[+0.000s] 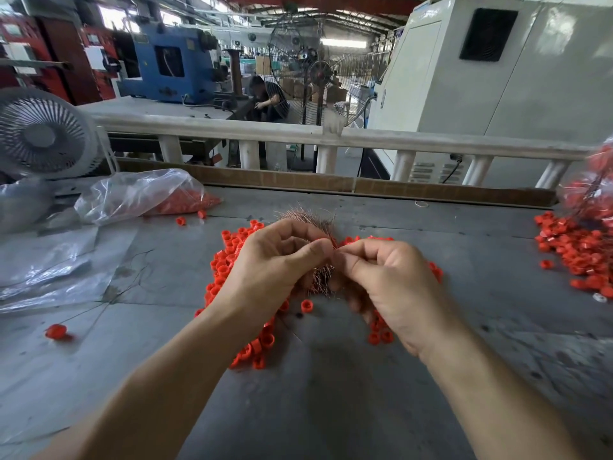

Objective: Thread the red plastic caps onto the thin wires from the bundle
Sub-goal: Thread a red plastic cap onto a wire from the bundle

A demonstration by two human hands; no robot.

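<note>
While our fingertips meet above the heap of red caps (pixel 232 257), our left hand (pixel 275 260) grips the copper wire bundle (pixel 318 277) and our right hand (pixel 381 277) pinches at its tips; whether it holds a cap, we cannot tell. A loosened grip could scatter the wires. We count one bundle, one plastic bag (pixel 132 194) and caps beyond counting.
</note>
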